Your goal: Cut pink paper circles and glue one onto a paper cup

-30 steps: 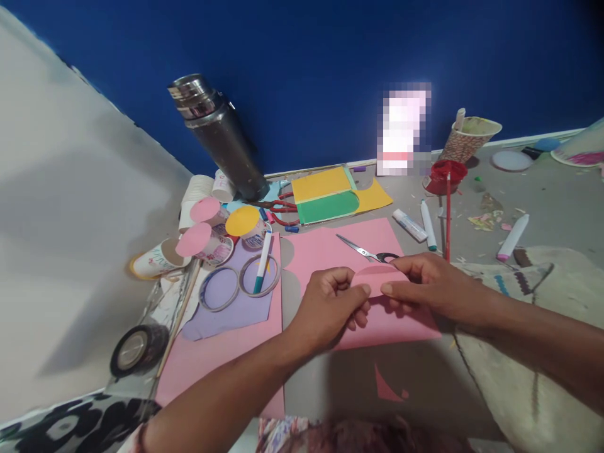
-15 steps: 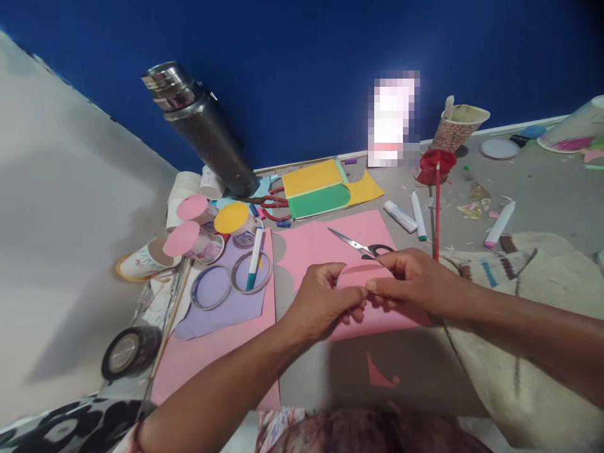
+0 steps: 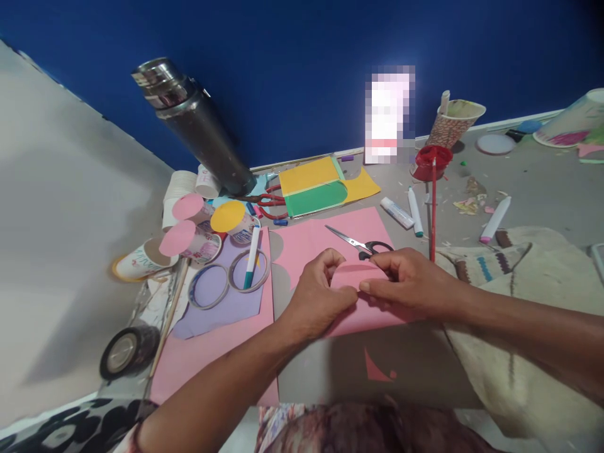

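My left hand (image 3: 315, 296) and my right hand (image 3: 409, 279) both pinch a small rounded pink paper piece (image 3: 352, 275) held just above a large pink paper sheet (image 3: 321, 242) on the floor. Thumbs and forefingers meet at the piece's lower edge. Small black-handled scissors (image 3: 361, 243) lie on the pink sheet right behind my right hand. A pink paper scrap (image 3: 375, 369) lies on the floor in front of my hands.
Left are paper cups (image 3: 193, 233) capped with pink and yellow discs, tape rings (image 3: 229, 280) with a teal marker on purple paper, a black tape roll (image 3: 127, 350) and a steel flask (image 3: 195, 126). Behind: yellow-green paper (image 3: 323, 187), red scissors, markers (image 3: 415, 212), red cup (image 3: 431, 162). Cloth (image 3: 519, 314) lies right.
My hands have drawn closer together on the pink piece, the fingers sliding along its lower edge. The view has shifted slightly up and right, so everything sits lower-left.
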A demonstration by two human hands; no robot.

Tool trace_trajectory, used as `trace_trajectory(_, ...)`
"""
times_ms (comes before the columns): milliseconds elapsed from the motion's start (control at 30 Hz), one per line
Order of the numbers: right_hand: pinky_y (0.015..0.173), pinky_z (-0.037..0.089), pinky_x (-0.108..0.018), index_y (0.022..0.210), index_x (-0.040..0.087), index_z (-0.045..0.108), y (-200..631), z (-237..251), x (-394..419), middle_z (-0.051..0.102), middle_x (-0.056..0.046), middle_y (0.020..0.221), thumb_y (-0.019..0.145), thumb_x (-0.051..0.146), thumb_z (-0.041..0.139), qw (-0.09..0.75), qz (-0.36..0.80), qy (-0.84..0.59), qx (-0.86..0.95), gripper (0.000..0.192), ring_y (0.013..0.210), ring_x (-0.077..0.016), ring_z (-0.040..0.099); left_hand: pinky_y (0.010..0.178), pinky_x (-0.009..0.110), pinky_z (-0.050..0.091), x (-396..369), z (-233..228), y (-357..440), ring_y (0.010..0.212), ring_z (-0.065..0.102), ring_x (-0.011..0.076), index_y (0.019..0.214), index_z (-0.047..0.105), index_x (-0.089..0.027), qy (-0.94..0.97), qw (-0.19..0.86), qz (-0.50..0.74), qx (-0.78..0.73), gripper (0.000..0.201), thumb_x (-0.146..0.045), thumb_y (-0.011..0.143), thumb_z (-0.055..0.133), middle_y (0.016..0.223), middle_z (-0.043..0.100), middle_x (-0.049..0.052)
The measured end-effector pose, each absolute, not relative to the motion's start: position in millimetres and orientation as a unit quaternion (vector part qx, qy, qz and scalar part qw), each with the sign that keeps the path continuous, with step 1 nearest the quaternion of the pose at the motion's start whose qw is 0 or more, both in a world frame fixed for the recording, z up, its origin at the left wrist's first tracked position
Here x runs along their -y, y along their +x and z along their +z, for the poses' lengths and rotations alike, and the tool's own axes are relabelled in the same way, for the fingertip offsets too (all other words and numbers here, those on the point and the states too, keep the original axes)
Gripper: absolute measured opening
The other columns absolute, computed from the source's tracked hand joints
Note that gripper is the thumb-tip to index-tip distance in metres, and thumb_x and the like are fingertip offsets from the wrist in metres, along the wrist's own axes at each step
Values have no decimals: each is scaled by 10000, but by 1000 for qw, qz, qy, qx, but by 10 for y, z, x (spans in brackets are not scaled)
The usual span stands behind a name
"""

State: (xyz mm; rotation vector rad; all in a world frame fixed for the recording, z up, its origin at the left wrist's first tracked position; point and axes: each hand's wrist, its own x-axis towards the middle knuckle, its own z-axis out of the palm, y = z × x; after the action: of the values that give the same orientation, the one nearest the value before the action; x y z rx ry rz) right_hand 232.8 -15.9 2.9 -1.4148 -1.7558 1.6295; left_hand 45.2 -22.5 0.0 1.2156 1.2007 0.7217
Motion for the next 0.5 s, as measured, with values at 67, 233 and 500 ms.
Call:
trace_trajectory(67, 524, 409, -264, 721, 167, 635, 2334, 31, 155, 627, -8, 611, 791, 349, 600, 175, 593, -498, 608, 199, 575, -157, 564, 589, 233, 382, 220, 4, 447, 676, 510, 112, 794, 485, -201, 525, 605, 310, -512, 223, -125, 633, 619, 723, 539, -51)
trace_trajectory(233, 550, 372, -256, 746, 187, 606, 2329, 19, 128, 574, 15, 700, 706, 285, 622, 230, 532, -495, 648, 107, 649, -154, 522, 609, 238, 388, 229, 4, 468, 690, 516, 118, 829, 503, -198, 524, 609, 305, -512, 237, -135, 634, 623, 754, 560, -40)
trace_trajectory(500, 618, 394, -281, 826, 212, 545, 2278, 54, 110, 569, 22, 769, 622, 179, 557, 205, 506, -507, 668, 207, 724, -178, 532, 580, 219, 352, 271, 5, 513, 662, 496, 111, 830, 490, -201, 527, 599, 314, -515, 257, -154, 642, 659, 726, 551, -46)
